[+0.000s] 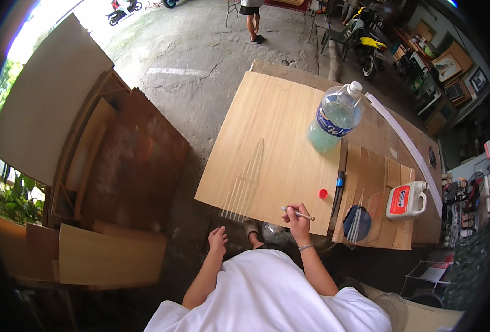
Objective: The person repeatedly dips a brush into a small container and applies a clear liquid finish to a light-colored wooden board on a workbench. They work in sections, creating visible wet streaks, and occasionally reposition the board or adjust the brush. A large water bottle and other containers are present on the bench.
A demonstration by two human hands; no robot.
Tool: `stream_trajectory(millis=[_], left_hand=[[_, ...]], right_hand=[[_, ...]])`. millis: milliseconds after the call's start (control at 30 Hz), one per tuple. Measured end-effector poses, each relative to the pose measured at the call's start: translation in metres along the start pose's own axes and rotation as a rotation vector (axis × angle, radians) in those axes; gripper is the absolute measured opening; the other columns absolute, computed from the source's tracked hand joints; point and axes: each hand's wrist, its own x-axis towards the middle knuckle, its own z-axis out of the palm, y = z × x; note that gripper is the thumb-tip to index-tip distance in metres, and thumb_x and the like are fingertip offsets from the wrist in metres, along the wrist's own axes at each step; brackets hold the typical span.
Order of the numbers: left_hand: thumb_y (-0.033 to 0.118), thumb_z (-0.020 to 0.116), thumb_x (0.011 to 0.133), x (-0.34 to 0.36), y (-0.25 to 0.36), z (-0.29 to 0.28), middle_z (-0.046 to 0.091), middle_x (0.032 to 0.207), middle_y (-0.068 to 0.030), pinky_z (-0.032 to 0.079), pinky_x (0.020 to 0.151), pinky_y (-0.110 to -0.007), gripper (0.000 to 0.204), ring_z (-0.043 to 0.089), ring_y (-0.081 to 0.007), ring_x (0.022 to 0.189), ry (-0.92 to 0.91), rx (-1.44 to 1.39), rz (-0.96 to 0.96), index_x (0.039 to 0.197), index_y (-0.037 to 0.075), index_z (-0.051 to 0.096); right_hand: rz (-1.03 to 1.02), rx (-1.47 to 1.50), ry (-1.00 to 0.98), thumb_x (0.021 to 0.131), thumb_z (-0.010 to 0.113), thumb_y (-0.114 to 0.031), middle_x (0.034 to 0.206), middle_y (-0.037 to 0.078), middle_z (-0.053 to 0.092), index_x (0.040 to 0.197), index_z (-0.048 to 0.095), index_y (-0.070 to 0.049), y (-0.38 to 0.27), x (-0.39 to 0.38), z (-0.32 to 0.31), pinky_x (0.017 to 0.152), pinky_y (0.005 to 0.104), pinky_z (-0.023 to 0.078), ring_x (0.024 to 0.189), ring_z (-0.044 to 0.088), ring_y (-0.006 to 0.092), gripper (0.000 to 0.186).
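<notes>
**Pencil poised at the board's near edge**

From where I stood, the risk lay on the right of the frame. The big plastic water bottle stood upright at the far right edge of the pale wooden board, and the small red cap lay loose just above the right hand. A wide sweep of that arm could, I judged, have flicked the cap off the board. A push on the board itself might have rocked the bottle. The board also hung out past its support toward the person, so weight on the near edge could have tipped it.

The right hand sat at the lower middle of the frame, fingers curled nearly closed around a slim pencil lying across them, its point toward the right. The hand rested at the board's near edge, beside faint pale lines fanning up to a point.

The left hand hung lower, left of centre, off the board, fingers loosely bent and holding nothing that I could see. A white jug with a red label sat on cardboard at right.
</notes>
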Motion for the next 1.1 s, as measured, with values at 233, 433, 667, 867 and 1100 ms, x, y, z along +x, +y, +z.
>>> stream_trajectory(millis=[233, 433, 667, 867, 1100], left_hand=[[0.019, 0.073, 0.085, 0.0, -0.003, 0.004, 0.056, 0.083, -0.0001, 0.04, 0.049, -0.021, 0.035, 0.053, -0.0082, 0.065, -0.119, -0.104, -0.006, 0.113, 0.006, 0.055], [0.021, 0.075, 0.084, -0.008, -0.008, 0.019, 0.061, 0.106, -0.0043, 0.048, 0.063, -0.026, 0.049, 0.06, -0.0139, 0.084, -0.079, -0.053, -0.1, 0.124, 0.005, 0.052], [0.024, 0.073, 0.086, 0.012, -0.013, 0.042, 0.063, 0.108, -0.0026, 0.047, 0.077, -0.033, 0.045, 0.06, -0.0159, 0.094, -0.082, -0.225, -0.089, 0.124, 0.01, 0.053], [0.023, 0.076, 0.083, 0.025, 0.003, 0.046, 0.064, 0.092, 0.0048, 0.042, 0.071, -0.028, 0.033, 0.06, -0.0087, 0.083, -0.102, -0.304, -0.086, 0.109, 0.014, 0.058], [0.024, 0.076, 0.083, 0.026, 0.011, 0.05, 0.062, 0.084, 0.0074, 0.042, 0.068, -0.027, 0.025, 0.059, -0.0073, 0.077, -0.1, -0.246, -0.091, 0.102, 0.018, 0.061]], right_hand=[[-0.03, -0.036, -0.013, 0.099, 0.054, -0.018, 0.079, 0.006, 0.064, 0.097, 0.055, -0.002, 0.003, 0.001, 0.001, 0.06, 0.0239, 0.05, 0.067, 0.061, 0.0097, 0.016], [0.044, -0.06, -0.048, 0.098, 0.056, -0.016, 0.077, 0.008, 0.065, 0.101, 0.056, -0.001, 0.003, -0.002, 0.007, 0.06, 0.0238, 0.05, 0.065, 0.062, 0.011, 0.016], [0.078, -0.087, -0.083, 0.098, 0.055, -0.015, 0.077, 0.009, 0.065, 0.102, 0.056, 0.0, 0.005, 0.004, 0.013, 0.06, 0.0243, 0.051, 0.066, 0.062, 0.0117, 0.015], [0.088, -0.083, -0.097, 0.097, 0.056, -0.016, 0.077, 0.007, 0.065, 0.102, 0.056, 0.0, 0.008, 0.02, 0.013, 0.059, 0.0236, 0.052, 0.067, 0.064, 0.011, 0.017], [0.096, -0.056, -0.089, 0.097, 0.056, -0.016, 0.077, 0.007, 0.065, 0.102, 0.057, 0.0, 0.011, 0.043, 0.022, 0.059, 0.0237, 0.052, 0.068, 0.064, 0.0111, 0.017]])
